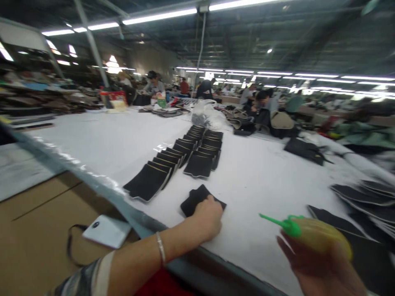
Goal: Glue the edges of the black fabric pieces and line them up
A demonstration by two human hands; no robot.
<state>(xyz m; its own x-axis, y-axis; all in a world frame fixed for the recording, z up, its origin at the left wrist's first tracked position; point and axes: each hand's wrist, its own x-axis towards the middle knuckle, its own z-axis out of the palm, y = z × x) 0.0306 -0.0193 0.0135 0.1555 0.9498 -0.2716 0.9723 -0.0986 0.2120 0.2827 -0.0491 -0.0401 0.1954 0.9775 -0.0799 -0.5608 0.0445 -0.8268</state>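
My left hand [208, 217] is closed on the near edge of a small black fabric piece [197, 198], which lies on the white table. In my right hand [321, 267] is a yellowish squeeze bottle [324, 236] with a green nozzle [277, 222] pointing left; the hand is somewhat blurred. Ahead of my left hand, black pieces with pale edges lie overlapped in two rows, a longer left row [151, 176] and a shorter right row [199, 164]. Larger black pieces [367, 246] are stacked beside and behind the bottle on the right.
The white table [247, 185] has its near edge running diagonally below my arms. A white phone [107, 231] with a dark strap lies on cardboard [46, 230] at lower left. Clear plastic bags [206, 113] and a black bundle [304, 150] lie farther back. Several people work beyond.
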